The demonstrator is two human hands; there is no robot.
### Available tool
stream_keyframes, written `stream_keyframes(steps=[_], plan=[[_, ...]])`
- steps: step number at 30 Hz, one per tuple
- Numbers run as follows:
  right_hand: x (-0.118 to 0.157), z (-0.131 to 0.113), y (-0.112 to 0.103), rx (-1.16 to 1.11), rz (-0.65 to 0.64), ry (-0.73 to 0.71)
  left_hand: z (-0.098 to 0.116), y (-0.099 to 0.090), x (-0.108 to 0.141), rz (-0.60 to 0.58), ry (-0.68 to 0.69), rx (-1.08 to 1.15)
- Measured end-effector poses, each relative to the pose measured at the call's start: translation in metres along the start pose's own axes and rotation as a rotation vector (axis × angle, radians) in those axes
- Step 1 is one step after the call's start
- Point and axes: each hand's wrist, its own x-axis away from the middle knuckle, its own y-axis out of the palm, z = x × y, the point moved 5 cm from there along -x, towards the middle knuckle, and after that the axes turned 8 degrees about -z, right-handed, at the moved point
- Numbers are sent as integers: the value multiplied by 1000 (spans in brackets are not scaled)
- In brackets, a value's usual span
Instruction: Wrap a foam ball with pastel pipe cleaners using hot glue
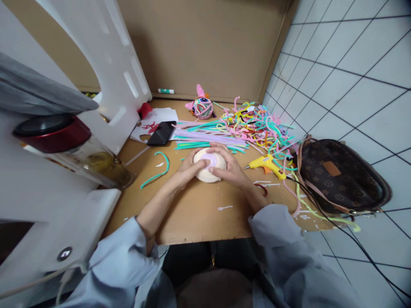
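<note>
Both my hands rest on a cream-white foam ball [207,172] at the middle of the wooden table [199,214]. A pale purple pipe cleaner patch lies on top of the ball. My left hand [189,169] cups the ball's left side. My right hand [227,167] covers its right side, fingers pressing on the purple patch. A yellow glue gun [266,164] lies just right of my right hand. A curved teal pipe cleaner [157,171] lies to the left.
A heap of coloured pipe cleaners [250,126] fills the back right. Behind stand a decorated pink ball figure [201,107], a black phone [161,133] on papers, and a brown patterned bag [340,177] at the right edge. A red-lidded jar [77,149] sits left.
</note>
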Motion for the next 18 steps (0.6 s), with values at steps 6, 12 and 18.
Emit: stream_keyframes(steps=[6,12,18], plan=[[-1,-1,-2,-9,1,25,-2,-1,-2,-9,8,-19],[-1,1,-1,-12,29,27,-3,-2,-3,1,-2,-29],[-1,1,-1,6,27,29,-1,0,-3,-13,14,-16]])
